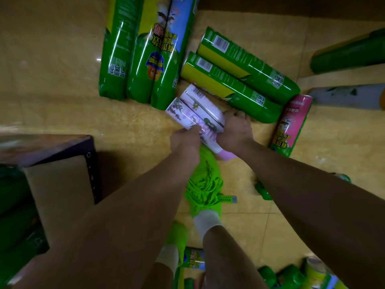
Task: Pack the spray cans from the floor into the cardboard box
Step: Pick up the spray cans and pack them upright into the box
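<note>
At the near left we are keeping the cardboard box (62, 184) open, and dark green shapes inside it suggest some cans are already lying packed, though the blur is hiding how many. Farther along, a wrapped pack of three green cans (141, 59) is lying on the floor (52, 69), untouched. In the middle we are bending over the pale purple cans (195, 113), a wrapped pair resting above our green shoe (206, 188): our left hand (184, 139) is curling its fingers onto the near side of the pair, and our right hand (235, 128) is gripping its right end. To the right, two green cans (239, 80) and a pink can (291, 126) are waiting beside it, with more cans lying at the far right and near our feet. We are judging the job partly done, with many cans left to pack.
</note>
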{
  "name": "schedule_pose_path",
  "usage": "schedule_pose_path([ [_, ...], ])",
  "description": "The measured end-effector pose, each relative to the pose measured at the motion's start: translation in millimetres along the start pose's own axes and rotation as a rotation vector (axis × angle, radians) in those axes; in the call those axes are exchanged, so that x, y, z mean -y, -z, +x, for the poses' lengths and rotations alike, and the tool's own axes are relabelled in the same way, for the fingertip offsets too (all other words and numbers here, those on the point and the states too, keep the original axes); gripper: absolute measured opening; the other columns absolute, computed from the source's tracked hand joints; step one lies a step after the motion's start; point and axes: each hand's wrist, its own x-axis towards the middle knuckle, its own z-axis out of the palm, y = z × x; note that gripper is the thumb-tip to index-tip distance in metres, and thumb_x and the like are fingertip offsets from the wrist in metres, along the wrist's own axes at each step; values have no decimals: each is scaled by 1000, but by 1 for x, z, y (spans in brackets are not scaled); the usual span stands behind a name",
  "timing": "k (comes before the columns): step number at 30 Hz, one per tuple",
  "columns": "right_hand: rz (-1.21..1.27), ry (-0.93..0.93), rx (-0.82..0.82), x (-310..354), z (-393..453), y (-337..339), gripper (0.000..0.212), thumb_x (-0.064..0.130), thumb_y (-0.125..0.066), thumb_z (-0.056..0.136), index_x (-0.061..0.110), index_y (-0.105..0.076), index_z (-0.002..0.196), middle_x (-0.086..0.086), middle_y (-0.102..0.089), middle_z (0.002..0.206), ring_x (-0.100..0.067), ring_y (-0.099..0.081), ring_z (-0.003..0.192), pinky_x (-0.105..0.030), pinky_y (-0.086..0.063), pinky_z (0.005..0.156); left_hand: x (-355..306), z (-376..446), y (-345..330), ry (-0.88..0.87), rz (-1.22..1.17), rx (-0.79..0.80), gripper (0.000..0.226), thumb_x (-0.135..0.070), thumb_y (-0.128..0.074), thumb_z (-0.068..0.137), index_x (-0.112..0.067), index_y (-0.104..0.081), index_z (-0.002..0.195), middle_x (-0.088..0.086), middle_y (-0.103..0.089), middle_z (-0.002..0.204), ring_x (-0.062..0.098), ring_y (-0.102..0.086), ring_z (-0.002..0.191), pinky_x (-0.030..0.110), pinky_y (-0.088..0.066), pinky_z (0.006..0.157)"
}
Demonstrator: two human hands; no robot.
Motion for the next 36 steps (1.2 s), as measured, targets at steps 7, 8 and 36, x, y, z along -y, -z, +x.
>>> schedule_pose_path([
  [7, 183, -21, 56, -1, 0, 3, 50, 21, -71, 79, 9, -48, 121, -16, -61, 118, -33, -56, 115, -26, -36, 76, 2, -3, -9, -45, -73, 48, 45, -14, -77, 73, 2, -65, 114, 24, -71, 104, 22, -70, 72, 28, -57, 63],
  [8, 211, -20, 51, -3, 1, 3, 46, 20, -71, 79, 10, -49, 119, -13, -63, 115, -33, -59, 112, -25, -35, 75, 3, 5, -15, -31, -57, 40, 53, -20, -78, 69, -1, -62, 116, 19, -71, 106, 25, -71, 83, 34, -60, 72],
  [36, 584, 98, -164, 133, -168, 142, 21, 32, -72, 84, 19, -66, 99, -1, -71, 87, -19, -66, 77, -29, -48, 62, -137, -202, 139, -174, -361, 371, 54, -40, -72, 73, -1, -64, 110, 13, -69, 77, 25, -66, 55, 33, -53, 56],
])
